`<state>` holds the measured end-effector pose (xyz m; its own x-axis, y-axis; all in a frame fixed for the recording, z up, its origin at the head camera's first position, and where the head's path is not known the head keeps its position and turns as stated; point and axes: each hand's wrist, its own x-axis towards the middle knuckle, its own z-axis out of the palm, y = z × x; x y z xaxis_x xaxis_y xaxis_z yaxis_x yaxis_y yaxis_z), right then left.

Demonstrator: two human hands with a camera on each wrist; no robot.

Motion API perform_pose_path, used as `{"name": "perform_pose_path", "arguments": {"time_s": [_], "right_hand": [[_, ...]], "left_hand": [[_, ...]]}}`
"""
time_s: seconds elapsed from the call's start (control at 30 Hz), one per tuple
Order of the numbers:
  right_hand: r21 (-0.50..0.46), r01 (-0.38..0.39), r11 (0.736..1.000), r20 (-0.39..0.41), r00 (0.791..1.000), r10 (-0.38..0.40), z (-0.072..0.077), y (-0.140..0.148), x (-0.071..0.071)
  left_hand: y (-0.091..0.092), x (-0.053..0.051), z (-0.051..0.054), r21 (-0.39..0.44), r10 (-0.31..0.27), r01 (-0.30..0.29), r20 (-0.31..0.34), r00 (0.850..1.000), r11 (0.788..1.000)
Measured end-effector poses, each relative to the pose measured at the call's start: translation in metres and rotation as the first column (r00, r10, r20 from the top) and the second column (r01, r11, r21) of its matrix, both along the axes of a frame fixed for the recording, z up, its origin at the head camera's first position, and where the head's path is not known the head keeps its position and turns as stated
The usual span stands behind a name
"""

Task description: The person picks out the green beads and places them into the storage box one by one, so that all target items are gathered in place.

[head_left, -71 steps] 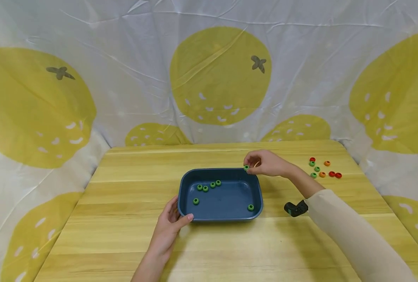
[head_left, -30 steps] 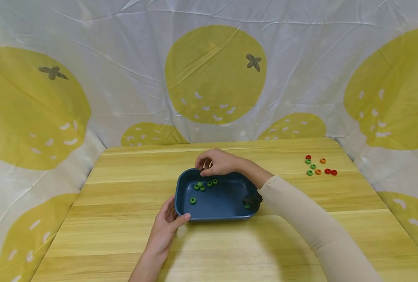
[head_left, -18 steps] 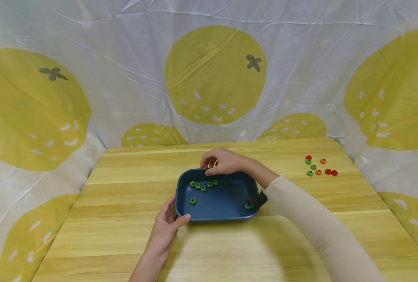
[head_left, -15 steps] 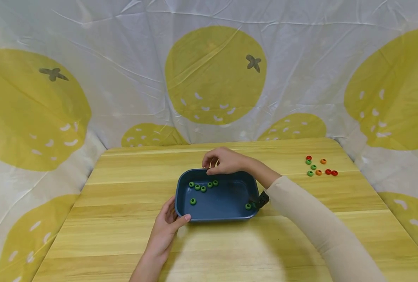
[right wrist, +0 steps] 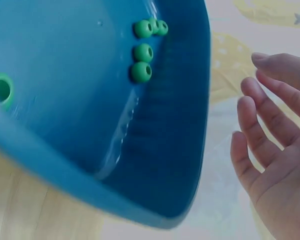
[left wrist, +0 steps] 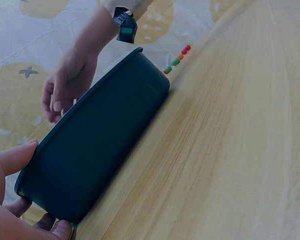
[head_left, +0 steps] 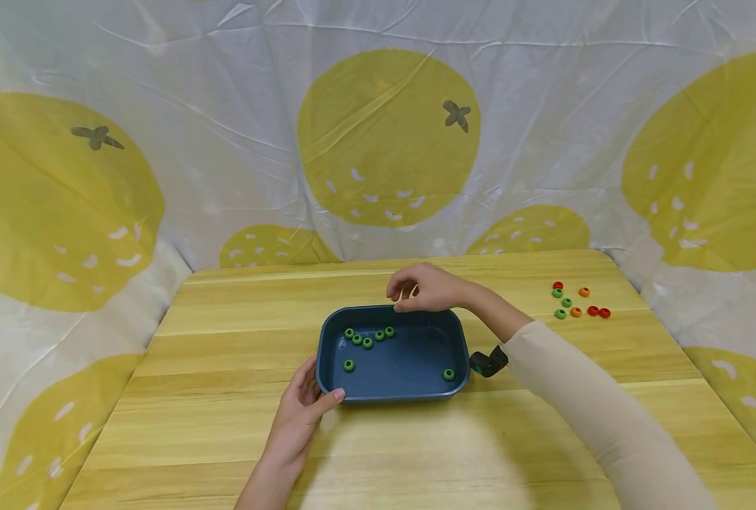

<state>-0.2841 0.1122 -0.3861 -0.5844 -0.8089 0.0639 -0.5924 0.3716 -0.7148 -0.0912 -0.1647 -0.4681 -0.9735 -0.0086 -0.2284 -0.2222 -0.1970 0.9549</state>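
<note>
My left hand [head_left: 297, 418] grips the front left corner of a blue plastic basin [head_left: 403, 375], its thumb over the rim; in the left wrist view the fingers lie against the basin's end [left wrist: 85, 160]. Several green beads [head_left: 380, 335] with holes lie in the basin, most near the back left. A single green bead [head_left: 448, 375] sits at the front right. My right hand [head_left: 433, 287] is above the basin's back rim. Its fingers are loosely bent and hold nothing, as the right wrist view shows of the hand [right wrist: 277, 135].
On the wooden table [head_left: 193, 397], to the right, lie several loose beads: red [head_left: 593, 311], orange [head_left: 584, 292] and green [head_left: 567, 302]. A black wrist device [head_left: 489, 363] hangs from my right sleeve. Behind the table hangs a fruit-patterned cloth [head_left: 250, 142].
My right hand carried a green bead left over the basin and let it go; it lies among the back left beads. The emptied hand has since moved back right. The left hand keeps its hold.
</note>
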Motion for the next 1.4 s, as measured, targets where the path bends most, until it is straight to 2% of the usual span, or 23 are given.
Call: {"name": "perform_pose_path", "arguments": {"time_s": [0.47,0.83,1.23,1.4], "right_hand": [[-0.027,0.099,0.995,0.058,0.994,-0.098,-0.004,0.039,0.000],[-0.016,0.181,0.983,0.062,0.982,-0.180,-0.001,0.073,0.001],[-0.003,0.336,0.942,0.069,0.940,-0.335,0.000,0.123,0.006],[0.010,0.398,0.917,0.073,0.914,-0.398,-0.003,0.144,0.007]], "left_hand": [[0.000,0.000,-0.001,-0.002,0.003,-0.003,-0.001,1.000,1.000],[0.000,0.000,-0.001,0.005,0.002,-0.002,-0.004,1.000,1.000],[0.000,0.000,-0.003,-0.009,0.002,-0.002,0.002,1.000,1.000],[-0.001,-0.001,-0.002,-0.005,0.003,-0.003,0.000,1.000,1.000]]}}
